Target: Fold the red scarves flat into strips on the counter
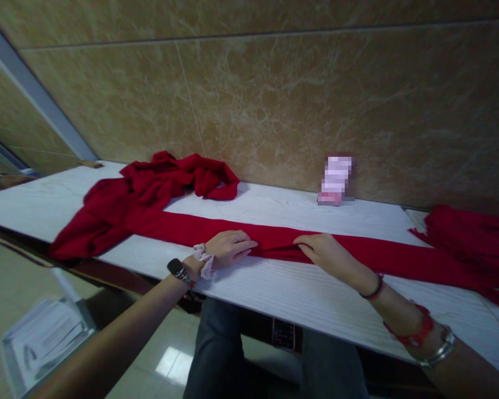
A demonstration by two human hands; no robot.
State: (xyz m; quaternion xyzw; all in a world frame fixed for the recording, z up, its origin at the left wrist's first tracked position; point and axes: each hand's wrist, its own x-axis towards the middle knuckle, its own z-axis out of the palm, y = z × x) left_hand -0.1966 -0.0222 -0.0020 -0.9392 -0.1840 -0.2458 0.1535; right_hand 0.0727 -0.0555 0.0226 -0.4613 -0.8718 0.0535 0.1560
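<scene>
A long red scarf (399,261) lies folded into a narrow band along the white table. Its left part runs into a crumpled red heap (149,185), and fringes show by the right end. My left hand (232,249) rests flat on the band near its front edge, fingers stretched out to the right. To the right of it, my right hand (328,252) pinches the scarf's upper layer between thumb and fingers. A small dark fold gapes in the cloth between the two hands.
The white table (249,282) backs onto a brown marbled wall (274,111). A blurred pinkish upright object (336,180) leans there. More red fringed cloth (474,233) is bunched at the far right. Below left, a pale bin (45,338) stands on the floor; a phone (283,334) lies beneath the table edge.
</scene>
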